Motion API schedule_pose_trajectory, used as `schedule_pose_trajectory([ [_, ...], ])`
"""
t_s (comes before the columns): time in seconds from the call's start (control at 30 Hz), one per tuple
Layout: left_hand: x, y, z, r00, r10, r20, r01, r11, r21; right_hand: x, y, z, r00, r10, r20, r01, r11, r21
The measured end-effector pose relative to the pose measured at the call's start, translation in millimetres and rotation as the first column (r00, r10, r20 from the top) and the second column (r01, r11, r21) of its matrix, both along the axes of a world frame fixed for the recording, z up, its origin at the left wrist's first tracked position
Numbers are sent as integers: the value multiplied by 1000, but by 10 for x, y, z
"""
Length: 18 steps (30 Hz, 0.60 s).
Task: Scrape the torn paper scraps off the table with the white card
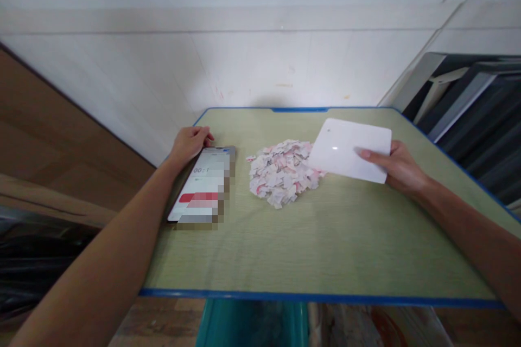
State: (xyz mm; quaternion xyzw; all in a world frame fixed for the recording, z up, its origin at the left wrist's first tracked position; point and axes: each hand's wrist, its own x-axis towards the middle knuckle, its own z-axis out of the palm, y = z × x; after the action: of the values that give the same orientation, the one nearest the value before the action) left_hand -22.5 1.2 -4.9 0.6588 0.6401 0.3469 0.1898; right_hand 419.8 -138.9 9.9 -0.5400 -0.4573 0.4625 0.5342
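Observation:
My right hand (pixel 401 168) grips a white plastic scraper (pixel 350 146), a flat sheet with rounded corners and a small hole near one corner. The thumb lies across its face and the other fingers are behind it. The scraper's left edge overlaps the right side of a heap of torn paper scraps (pixel 283 173), white with some pink and red. My left hand (pixel 192 143) rests on the table's left side with its fingers curled in, nothing visible in them. Just below that hand lies a phone (pixel 199 181), its lit screen showing digits and a red bar.
The light green table (pixel 325 249) has a blue rim and stands against a white wall (pixel 244 65). Below its front edge is a teal bin (pixel 252 322). Dark panels (pixel 480 103) lean at the right, and a brown board (pixel 61 114) stands at the left.

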Motion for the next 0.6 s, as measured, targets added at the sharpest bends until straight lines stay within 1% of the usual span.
schedule_pose_trajectory([
  [0.07, -11, 12, -7, 1000, 13, 0, -13, 1000, -12, 142, 98, -9, 992, -109, -58, 111, 994, 23],
  [0.17, -14, 18, -7, 1000, 23, 3, -23, 1000, -11, 287, 183, -38, 975, -169, -143, 179, 982, 61],
  [0.23, -6, 8, 2, 1000, 23, 7, -23, 1000, -9, 341, 201, -64, 969, -189, -158, 201, 978, 64],
  [0.4, 7, -22, 25, 999, 39, 33, -38, 999, -20, 406, 170, -99, 975, -177, -137, 184, 982, 39],
  [0.5, -3, -19, 28, 1000, 26, 1, -26, 999, -22, 437, 138, -87, 978, -160, -131, 166, 985, 40],
  [0.6, -12, -10, 21, 999, 30, -24, -31, 999, -25, 454, 113, -70, 989, -111, -94, 111, 994, -1],
])
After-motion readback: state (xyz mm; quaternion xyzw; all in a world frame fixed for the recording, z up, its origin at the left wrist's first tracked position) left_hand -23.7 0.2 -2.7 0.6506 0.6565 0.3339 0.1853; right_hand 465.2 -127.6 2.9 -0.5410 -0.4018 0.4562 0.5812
